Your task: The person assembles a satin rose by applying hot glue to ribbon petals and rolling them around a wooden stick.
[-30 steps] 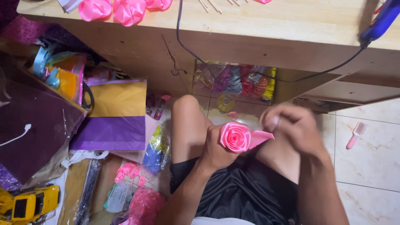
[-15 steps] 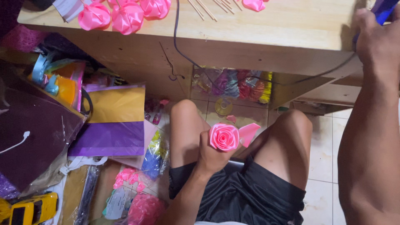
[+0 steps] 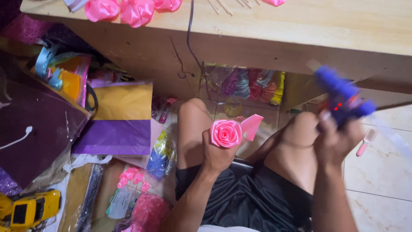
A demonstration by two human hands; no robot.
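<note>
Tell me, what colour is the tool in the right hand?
Blue, with a small red light; the glue gun shows, blurred, in the head view.

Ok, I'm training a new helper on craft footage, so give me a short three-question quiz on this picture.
1. True or false: the left hand holds a rolled pink satin ribbon rose.
2. What does the right hand grip? A) scissors B) a blue glue gun C) a yellow toy car
3. Where do the other finished pink ribbon roses lie?

Key: 1. True; a loose ribbon tail sticks out to the rose's right. 2. B; it is motion-blurred, with a small red light showing. 3. On the light wooden tabletop, at its upper left, above the person's knees.
</note>
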